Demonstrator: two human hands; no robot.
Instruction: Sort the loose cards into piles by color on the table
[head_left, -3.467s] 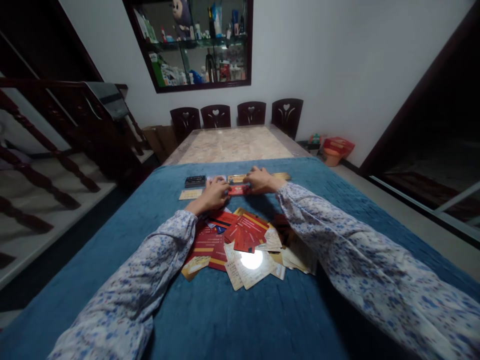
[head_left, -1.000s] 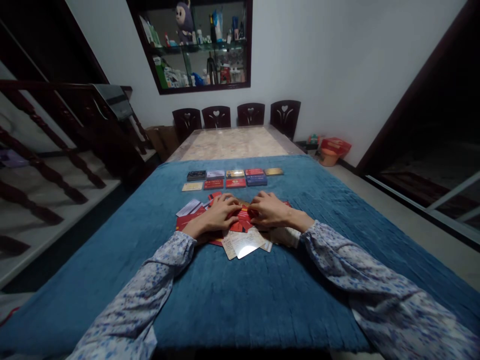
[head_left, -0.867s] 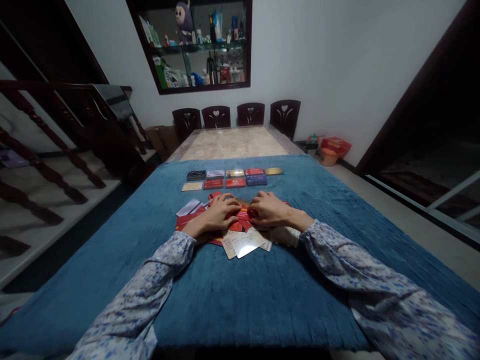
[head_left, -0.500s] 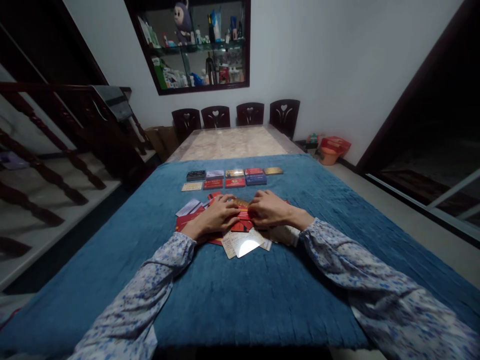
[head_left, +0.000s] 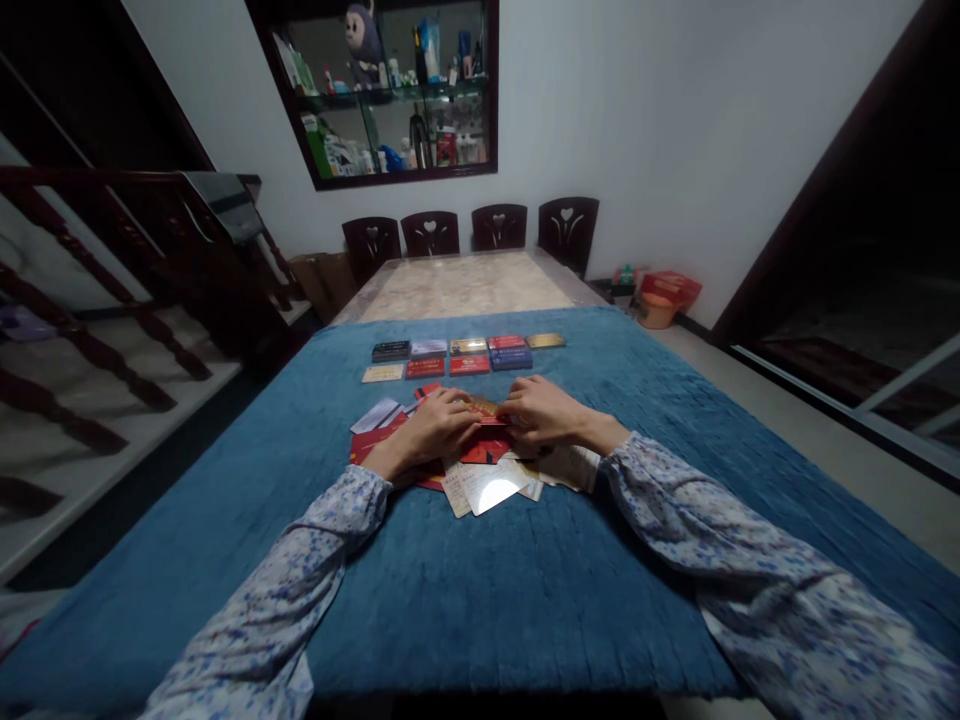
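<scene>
My left hand (head_left: 444, 427) and my right hand (head_left: 541, 411) face each other over a loose pile of cards. Between their fingertips is a red card (head_left: 491, 421), gripped at its two ends and tipped so that mostly its edge shows. Gold cards (head_left: 482, 405) peek out behind it. Underneath lies another red card (head_left: 485, 447) with dark marks. White cards (head_left: 496, 485) spread toward me, one with a bright glare. Dark red cards (head_left: 367, 441) and a silvery card (head_left: 376, 414) stick out left of my left hand. My palms and fingers hide part of the pile.
Beyond the pile, small card stacks stand in two rows, among them a black stack (head_left: 391, 351), a blue stack (head_left: 511, 358) and a gold stack (head_left: 546, 341). A blue cloth (head_left: 480, 600) covers the near table. Dark chairs (head_left: 568, 233) line the far end.
The red card between my hands has tilted from showing its face to showing mostly its edge. My right hand has shifted up very slightly. The pile and stacks stay put.
</scene>
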